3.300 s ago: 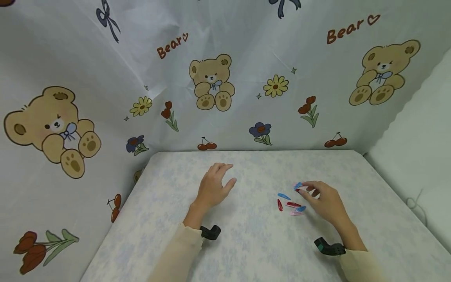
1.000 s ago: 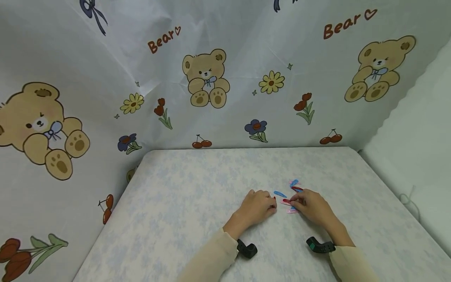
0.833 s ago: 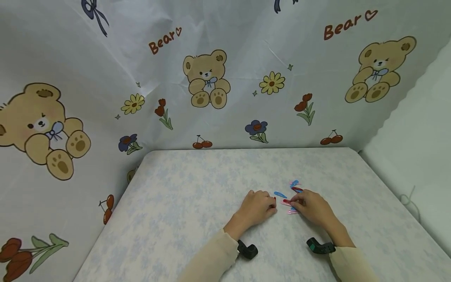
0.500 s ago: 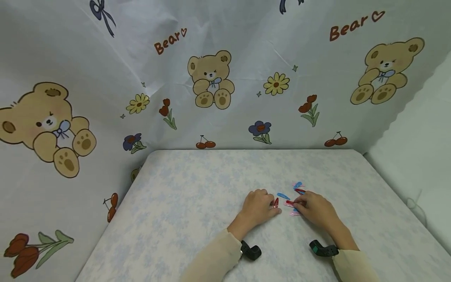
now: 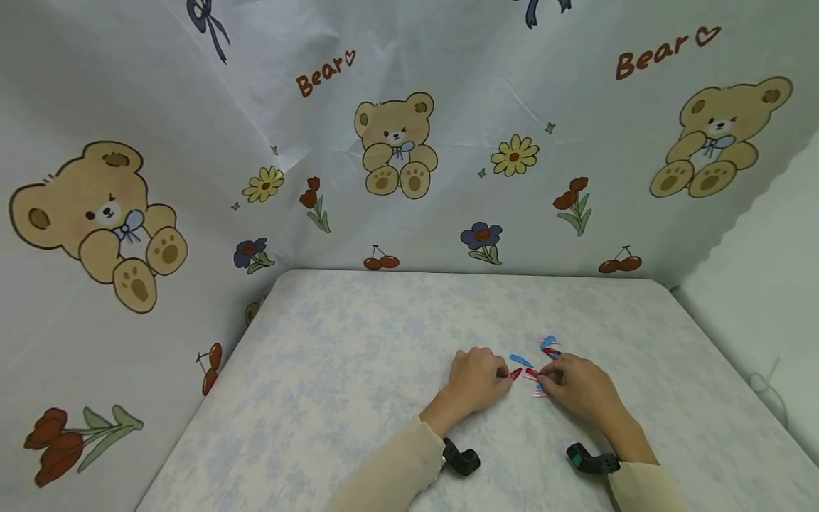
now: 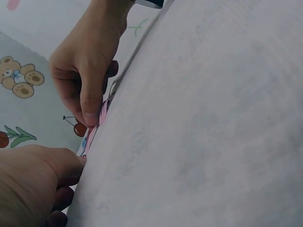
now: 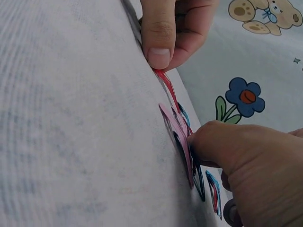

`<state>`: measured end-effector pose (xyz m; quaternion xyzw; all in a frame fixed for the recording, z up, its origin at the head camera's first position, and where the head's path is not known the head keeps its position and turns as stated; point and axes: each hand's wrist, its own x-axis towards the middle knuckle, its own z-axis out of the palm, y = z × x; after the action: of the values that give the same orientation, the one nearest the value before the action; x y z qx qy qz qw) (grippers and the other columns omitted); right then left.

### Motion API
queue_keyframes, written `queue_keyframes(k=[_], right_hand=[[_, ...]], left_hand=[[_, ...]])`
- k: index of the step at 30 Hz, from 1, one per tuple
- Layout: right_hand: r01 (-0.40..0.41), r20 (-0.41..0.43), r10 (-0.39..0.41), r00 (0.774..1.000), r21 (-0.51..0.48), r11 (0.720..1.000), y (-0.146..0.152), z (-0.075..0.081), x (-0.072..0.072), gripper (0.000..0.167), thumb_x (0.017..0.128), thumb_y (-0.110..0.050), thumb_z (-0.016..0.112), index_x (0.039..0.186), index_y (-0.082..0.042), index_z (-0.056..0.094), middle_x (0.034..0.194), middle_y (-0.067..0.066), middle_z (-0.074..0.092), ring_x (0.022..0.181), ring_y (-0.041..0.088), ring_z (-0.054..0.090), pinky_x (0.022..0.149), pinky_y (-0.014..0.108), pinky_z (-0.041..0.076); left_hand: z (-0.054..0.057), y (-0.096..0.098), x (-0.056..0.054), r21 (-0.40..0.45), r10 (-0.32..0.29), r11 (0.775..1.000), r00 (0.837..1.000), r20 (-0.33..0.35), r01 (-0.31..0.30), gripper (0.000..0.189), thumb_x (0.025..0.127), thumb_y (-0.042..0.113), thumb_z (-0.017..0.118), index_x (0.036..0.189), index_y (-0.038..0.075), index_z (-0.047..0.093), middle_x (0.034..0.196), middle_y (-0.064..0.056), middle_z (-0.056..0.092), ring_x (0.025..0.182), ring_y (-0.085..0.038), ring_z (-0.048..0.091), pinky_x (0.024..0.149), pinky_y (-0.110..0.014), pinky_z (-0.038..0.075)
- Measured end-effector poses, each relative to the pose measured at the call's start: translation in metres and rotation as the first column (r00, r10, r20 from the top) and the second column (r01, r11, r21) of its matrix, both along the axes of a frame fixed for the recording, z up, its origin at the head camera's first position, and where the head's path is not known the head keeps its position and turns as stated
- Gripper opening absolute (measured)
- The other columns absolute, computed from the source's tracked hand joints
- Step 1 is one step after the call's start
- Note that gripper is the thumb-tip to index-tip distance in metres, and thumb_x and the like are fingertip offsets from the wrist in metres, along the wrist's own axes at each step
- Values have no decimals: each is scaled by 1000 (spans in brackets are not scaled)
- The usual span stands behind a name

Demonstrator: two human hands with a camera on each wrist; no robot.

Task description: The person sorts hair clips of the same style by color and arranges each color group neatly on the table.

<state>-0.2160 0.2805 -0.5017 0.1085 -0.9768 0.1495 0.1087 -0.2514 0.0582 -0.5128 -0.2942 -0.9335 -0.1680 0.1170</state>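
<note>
In the head view, my left hand pinches the end of a red snap hair clip between thumb and finger. The right wrist view shows this red clip under the left thumb. Just right of it, my right hand pinches another red hair clip, which lies against a pink one. Its far end is hidden by the fingertips. Close by lie a blue hair clip and, partly under the right hand, a pink clip with a blue one.
Beyond the right hand lie a blue clip crossed with pink and a red clip beside blue. All rest on a pale mottled table. A bear-printed sheet hangs along the back and left edges.
The left hand came from the left and took hold of a red clip, now turned slantwise toward the right hand. The right hand moved from the far clips back to the nearer red one.
</note>
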Motion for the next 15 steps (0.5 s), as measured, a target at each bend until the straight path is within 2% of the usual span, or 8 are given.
queue_keyframes(k=[6,11,15], right_hand=[[4,-3,-4,1000,13,1000,-1,-2,0,14,82,-29,80,90,-18,79,75,-8,59,64,8,46,57,29,37],[-11,-33,11,999,15,1000,-1,-3,-1,13,80,-29,82,87,-19,80,74,-9,60,64,6,47,57,29,39],[-18,-57,18,998,6,1000,1,-6,-3,12,79,-29,82,86,-20,79,75,-9,63,63,5,48,57,28,39]], left_hand=[[-2,3,1,87,63,993,988,145,-76,12,89,38,74,77,39,72,65,27,56,68,4,49,71,-29,31],[-4,3,-1,151,89,981,976,201,-120,15,86,37,77,72,39,72,60,30,53,65,5,47,71,-29,28],[-3,3,-2,183,83,975,971,222,-125,16,85,35,78,70,38,73,61,30,57,66,5,50,72,-30,28]])
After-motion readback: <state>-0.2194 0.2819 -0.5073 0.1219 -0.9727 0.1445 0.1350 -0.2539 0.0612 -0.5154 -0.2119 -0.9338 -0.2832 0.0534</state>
